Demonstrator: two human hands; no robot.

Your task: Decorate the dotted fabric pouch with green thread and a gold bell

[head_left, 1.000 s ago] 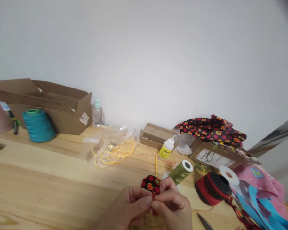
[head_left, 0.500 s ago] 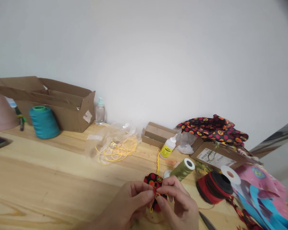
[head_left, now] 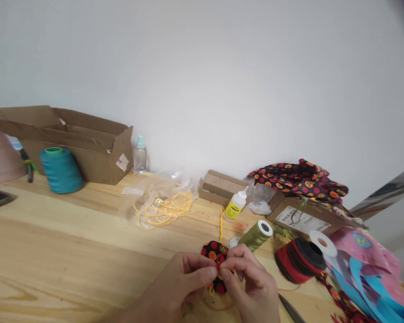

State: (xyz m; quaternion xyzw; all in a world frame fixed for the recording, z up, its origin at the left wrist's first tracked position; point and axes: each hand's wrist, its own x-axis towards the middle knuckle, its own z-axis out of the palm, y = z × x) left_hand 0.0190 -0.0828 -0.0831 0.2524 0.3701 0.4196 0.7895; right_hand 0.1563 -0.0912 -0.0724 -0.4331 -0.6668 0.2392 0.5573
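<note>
My left hand (head_left: 182, 282) and my right hand (head_left: 252, 282) meet low in the middle of the view, fingertips pinched together. Between them they hold a small round piece of black fabric with red and orange dots (head_left: 214, 252). A yellow cord (head_left: 221, 223) runs from the piece up the table, and a short yellow end hangs below my fingers. Just to the right of my right hand lies an olive green thread spool (head_left: 256, 234) on its side.
On the wooden table (head_left: 54, 242) stand a teal thread cone (head_left: 61, 170), an open cardboard box (head_left: 81, 143), a clear bottle (head_left: 140, 155), a plastic bag with yellow cord (head_left: 161, 204), a glue bottle (head_left: 236, 206), a red ribbon roll (head_left: 299, 260), patterned fabric (head_left: 296, 177) and scissors (head_left: 291, 309).
My fingertips have closed tighter together on the fabric piece. The view has shifted slightly; the hands have stayed in about the same spot.
</note>
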